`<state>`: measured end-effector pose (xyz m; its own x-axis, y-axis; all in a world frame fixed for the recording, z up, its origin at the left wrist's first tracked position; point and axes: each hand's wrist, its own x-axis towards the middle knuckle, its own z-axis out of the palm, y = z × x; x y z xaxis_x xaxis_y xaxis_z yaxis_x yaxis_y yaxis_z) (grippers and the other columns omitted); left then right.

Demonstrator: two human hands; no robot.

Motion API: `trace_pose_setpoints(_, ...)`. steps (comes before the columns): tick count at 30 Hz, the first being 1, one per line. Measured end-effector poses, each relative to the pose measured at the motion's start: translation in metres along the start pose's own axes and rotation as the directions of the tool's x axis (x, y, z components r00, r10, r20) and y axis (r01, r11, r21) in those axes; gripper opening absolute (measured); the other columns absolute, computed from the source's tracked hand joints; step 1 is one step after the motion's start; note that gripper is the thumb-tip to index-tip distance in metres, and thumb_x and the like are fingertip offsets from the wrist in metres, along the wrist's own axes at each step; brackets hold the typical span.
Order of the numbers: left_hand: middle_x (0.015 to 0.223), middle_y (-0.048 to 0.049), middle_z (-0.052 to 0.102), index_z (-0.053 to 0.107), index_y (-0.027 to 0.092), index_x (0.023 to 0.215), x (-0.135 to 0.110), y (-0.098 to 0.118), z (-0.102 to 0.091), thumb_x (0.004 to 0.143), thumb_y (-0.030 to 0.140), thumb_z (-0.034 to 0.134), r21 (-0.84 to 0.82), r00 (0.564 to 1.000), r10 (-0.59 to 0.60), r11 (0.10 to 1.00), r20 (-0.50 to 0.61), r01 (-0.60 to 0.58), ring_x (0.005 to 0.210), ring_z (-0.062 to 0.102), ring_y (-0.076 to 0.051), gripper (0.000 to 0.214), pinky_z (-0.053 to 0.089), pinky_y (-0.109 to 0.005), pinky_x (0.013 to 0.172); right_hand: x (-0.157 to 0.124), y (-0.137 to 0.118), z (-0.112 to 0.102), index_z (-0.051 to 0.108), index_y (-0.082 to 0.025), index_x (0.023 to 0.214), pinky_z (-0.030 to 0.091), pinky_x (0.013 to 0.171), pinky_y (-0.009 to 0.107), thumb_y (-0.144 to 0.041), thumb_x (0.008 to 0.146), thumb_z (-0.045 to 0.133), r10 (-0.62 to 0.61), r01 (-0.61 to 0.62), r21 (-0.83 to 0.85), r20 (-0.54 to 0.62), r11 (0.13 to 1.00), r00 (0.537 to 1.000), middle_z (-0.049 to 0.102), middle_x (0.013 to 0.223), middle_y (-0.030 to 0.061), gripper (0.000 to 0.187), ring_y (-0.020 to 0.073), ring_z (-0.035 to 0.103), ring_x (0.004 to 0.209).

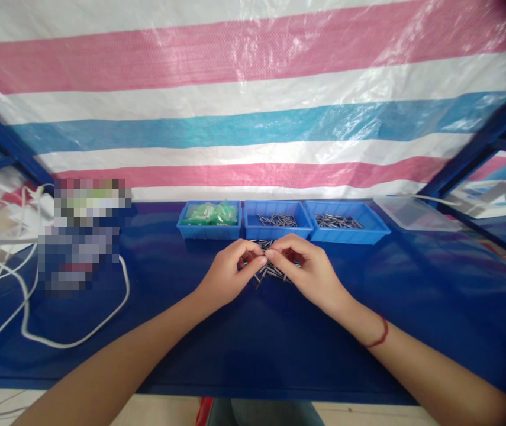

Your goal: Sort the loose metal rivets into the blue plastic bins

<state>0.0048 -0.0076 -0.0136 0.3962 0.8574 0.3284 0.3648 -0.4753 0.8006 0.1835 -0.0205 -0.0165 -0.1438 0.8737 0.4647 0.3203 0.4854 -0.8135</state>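
Observation:
My left hand (230,269) and my right hand (305,269) meet fingertip to fingertip over the middle of the table. Thumb and forefinger are pinched together on each; whatever sits between the tips is hidden or too small to name. Right beneath the fingers lies a loose pile of slim metal pieces (271,273), shaped like nails or screws, partly covered by both hands. Just behind stand three blue bins in a row. Green and clear plastic packets fill the left bin (209,232). Similar metal pieces lie in the middle bin (279,231) and the right bin (349,235).
On the left of the blue table (244,355), a white cable (70,344) loops near blurred-out items (81,254). A clear plastic lid (415,214) lies at the back right. Behind the bins hangs a striped sheet (253,130); blue frame posts (470,139) flank it.

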Motion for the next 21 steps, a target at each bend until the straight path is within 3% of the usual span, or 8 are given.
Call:
trace_pose_setpoints(11, 0.079, 0.0000, 0.062, 0.060, 0.018, 0.085, -0.0007, 0.0007, 0.0008, 0.084, 0.033, 0.060, 0.083, 0.999, 0.036, 0.996, 0.033, -0.039, 0.073, 0.055, -0.013, 0.015, 0.043, -0.024, 0.069, -0.0004, -0.0039, -0.0006, 0.063, -0.021, 0.076, 0.040, 0.054, 0.028, -0.033, 0.086, 0.059, -0.044, 0.043, -0.035, -0.016, 0.998, 0.999, 0.060, 0.074, 0.0029, 0.016, 0.0140, 0.051, 0.063)
trace_pose_setpoints(21, 0.087, -0.0037, 0.063, 0.064, 0.019, 0.088, 0.0018, 0.0018, -0.0055, 0.090, 0.033, 0.053, 0.178, 0.991, 0.112, 0.976, 0.074, -0.123, 0.082, 0.058, -0.016, 0.018, 0.044, -0.026, 0.075, 0.0003, -0.0068, -0.0032, 0.065, -0.021, 0.082, 0.043, 0.058, 0.030, -0.032, 0.087, 0.058, -0.057, 0.057, 0.013, -0.002, 0.998, 0.998, 0.060, 0.079, 0.0039, 0.014, 0.0152, 0.054, 0.067)
